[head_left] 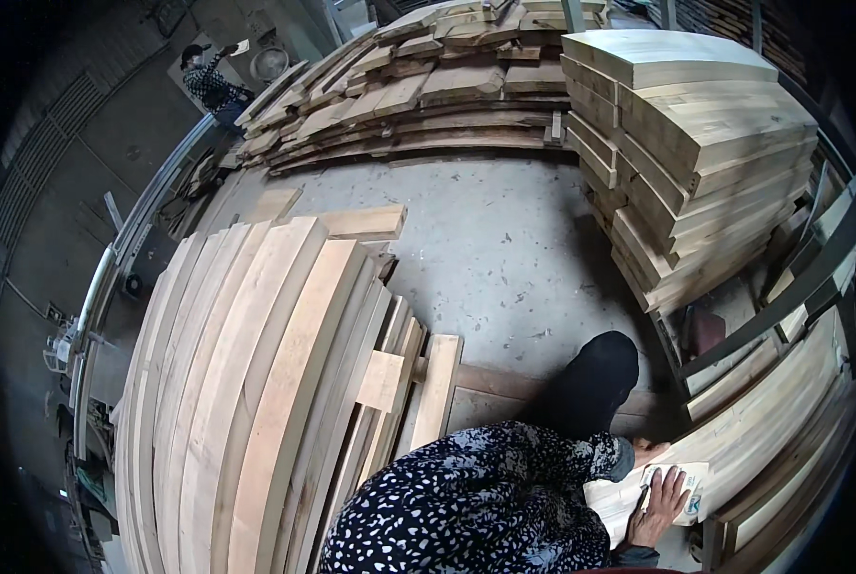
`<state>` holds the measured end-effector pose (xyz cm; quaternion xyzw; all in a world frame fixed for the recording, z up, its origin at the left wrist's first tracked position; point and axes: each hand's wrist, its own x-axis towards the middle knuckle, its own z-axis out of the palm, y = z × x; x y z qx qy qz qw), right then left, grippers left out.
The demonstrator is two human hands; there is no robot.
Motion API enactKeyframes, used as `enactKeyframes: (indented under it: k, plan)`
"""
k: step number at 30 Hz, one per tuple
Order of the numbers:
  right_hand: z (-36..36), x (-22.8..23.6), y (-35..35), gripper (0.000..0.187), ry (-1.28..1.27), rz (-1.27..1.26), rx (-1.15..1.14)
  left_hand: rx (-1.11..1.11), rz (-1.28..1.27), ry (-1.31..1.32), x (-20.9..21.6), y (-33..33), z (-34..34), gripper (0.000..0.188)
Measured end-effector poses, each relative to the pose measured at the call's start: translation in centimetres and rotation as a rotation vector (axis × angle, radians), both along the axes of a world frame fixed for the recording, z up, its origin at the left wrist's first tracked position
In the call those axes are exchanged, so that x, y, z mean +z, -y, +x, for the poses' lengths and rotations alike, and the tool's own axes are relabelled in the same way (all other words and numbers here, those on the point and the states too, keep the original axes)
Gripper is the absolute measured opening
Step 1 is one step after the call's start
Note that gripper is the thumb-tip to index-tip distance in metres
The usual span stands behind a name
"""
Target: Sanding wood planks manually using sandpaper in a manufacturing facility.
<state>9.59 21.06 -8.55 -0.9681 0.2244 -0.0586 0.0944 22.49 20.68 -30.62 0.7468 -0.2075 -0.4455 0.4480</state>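
At the lower right my right hand (pixel 655 509) presses a pale pad with printed marks (pixel 693 488) against a wide light wood board (pixel 759 442). Its fingers are bent a little and spread over the pad, which looks like a folded sheet; the exact kind is unclear. My left hand (pixel 649 451) is just beyond, by the board's near-left edge, mostly hidden by its sleeve and the pad. Its fingers do not show clearly. A patterned black-and-white garment (pixel 476 497) covers my body and left arm.
Long planks (pixel 246 383) are stacked at left, with short blocks (pixel 380 381) beside them. A tall stack of thick boards (pixel 705 143) stands at right, near a metal rail (pixel 782 320). Rough lumber (pixel 428 91) is piled at the back. Another person (pixel 215 86) stands far left.
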Motion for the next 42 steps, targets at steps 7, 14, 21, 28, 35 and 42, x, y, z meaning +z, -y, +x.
enactKeyframes:
  k: [7, 14, 21, 28, 35, 42]
  plan:
    - [-0.8, -2.3, 2.6, 0.040, 0.080, 0.082, -0.007, -0.248, -0.195, -0.337, 4.3, -1.5, 1.0, 0.080]
    - [-3.0, -5.8, -3.5, 0.041, -0.048, -0.371, 0.654, -0.399, -0.156, -0.487, 15.9, -3.9, 3.5, 0.083]
    - [1.1, -0.6, 2.8, 0.042, 0.069, 0.152, 0.163, -0.280, -0.361, -0.462, 6.2, -1.2, 1.9, 0.082]
    - [0.0, -1.7, 0.1, 0.044, -0.028, 0.168, 0.444, -0.281, -0.285, -0.464, 9.7, -1.8, 2.0, 0.090]
    - [4.8, -2.5, 10.1, 0.049, 0.137, 0.057, 0.092, -0.284, -0.634, -0.440, 5.6, -1.0, 2.6, 0.086]
    - [2.9, -4.7, 14.0, 0.049, 0.203, -0.055, -0.236, -0.338, -0.349, -0.474, 13.4, -3.2, 3.0, 0.082]
